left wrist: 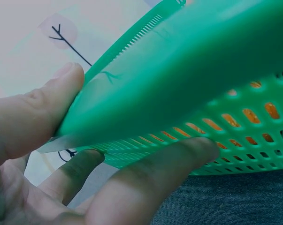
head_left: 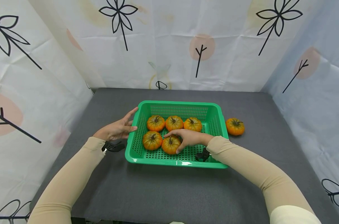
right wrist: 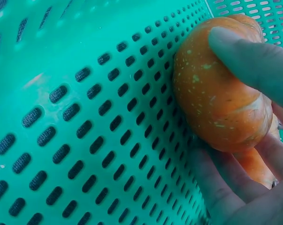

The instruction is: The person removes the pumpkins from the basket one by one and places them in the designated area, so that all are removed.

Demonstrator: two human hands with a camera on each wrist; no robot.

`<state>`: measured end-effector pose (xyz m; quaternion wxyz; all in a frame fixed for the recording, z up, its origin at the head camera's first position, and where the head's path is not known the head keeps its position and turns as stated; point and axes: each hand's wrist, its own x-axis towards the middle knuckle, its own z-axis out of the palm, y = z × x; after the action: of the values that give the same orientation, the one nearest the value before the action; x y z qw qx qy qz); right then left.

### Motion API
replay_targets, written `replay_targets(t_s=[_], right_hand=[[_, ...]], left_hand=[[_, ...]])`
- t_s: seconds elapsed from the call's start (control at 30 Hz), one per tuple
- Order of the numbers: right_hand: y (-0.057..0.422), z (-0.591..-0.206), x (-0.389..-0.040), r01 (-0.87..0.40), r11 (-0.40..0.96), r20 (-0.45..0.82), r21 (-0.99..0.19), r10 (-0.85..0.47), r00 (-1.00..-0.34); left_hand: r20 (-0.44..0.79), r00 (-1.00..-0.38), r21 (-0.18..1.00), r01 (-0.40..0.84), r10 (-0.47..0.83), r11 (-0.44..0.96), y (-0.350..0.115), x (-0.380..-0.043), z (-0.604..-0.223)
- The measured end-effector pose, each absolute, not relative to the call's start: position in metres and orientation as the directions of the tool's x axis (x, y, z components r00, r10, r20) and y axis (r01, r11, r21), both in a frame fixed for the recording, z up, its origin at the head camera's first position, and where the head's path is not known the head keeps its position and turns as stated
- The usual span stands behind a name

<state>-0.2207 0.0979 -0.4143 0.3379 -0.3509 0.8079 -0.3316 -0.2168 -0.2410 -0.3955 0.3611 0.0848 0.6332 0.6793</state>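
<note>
your left hand (head_left: 117, 129), half spread, grips the green basket (head_left: 169, 162) by its left rim. inside it, your right hand (head_left: 190, 137) curls round 1 pumpkin (head_left: 168, 145) beside 4 others (head_left: 174, 122); 1 more (head_left: 235, 127) sits to its right.

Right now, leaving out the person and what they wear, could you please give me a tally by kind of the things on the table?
Perforated green basket: 1
Orange pumpkins: 6 (5 inside the basket, plus a lone pumpkin on the grey table, just right of it)
Total: 7
</note>
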Motion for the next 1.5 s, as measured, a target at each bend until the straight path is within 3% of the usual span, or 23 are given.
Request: replay_targets(t_s=[0.97,1.5], right_hand=[[0.105,-0.388,-0.219,-0.369,0.495,-0.268,-0.787,-0.812,-0.518],[0.144,-0.329,-0.220,-0.342,0.453,-0.125,-0.823,-0.732,-0.670]], left_hand=[[-0.343,-0.723,0.922,-0.380,0.599,0.069,-0.239,-0.217,-0.395],[-0.350,-0.724,0.924,-0.371,0.594,0.092,-0.240,-0.216,-0.395]])
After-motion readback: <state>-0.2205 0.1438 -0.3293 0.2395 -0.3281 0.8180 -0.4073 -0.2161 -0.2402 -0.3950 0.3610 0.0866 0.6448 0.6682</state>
